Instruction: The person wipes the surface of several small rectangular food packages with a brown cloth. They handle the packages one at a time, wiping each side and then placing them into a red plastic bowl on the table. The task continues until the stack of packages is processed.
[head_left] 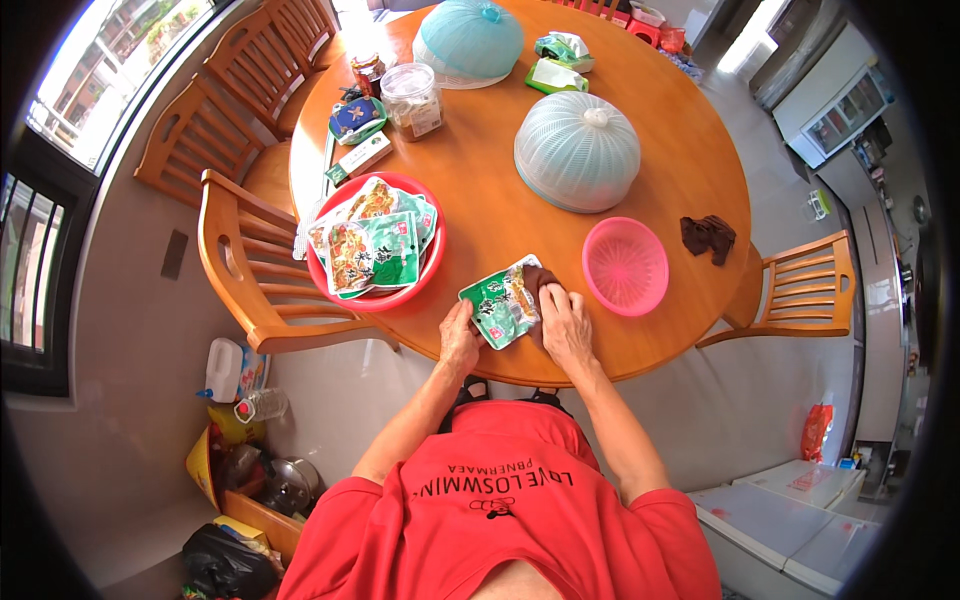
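Observation:
At the near edge of the round table, a green and white food packet (492, 305) lies flat and slightly turned. My left hand (460, 338) pinches its left edge between thumb and fingers. A dark brown cloth (538, 282) is bunched under my right hand (567, 325), which presses it against the packet's right side. To the left, a red basin (432, 272) holds several similar packets (395, 250) in a loose pile. Beyond my right hand stands a pink plastic basket (590, 268) with nothing in it. Another brown cloth (708, 238) lies crumpled farther right.
Two mesh food covers, one whitish (577, 160) and one blue (468, 42), stand on the wooden table (475, 185). A clear jar (411, 100), a small box (360, 157) and tissue packs (558, 76) sit toward the back. Wooden chairs (265, 265) flank the table.

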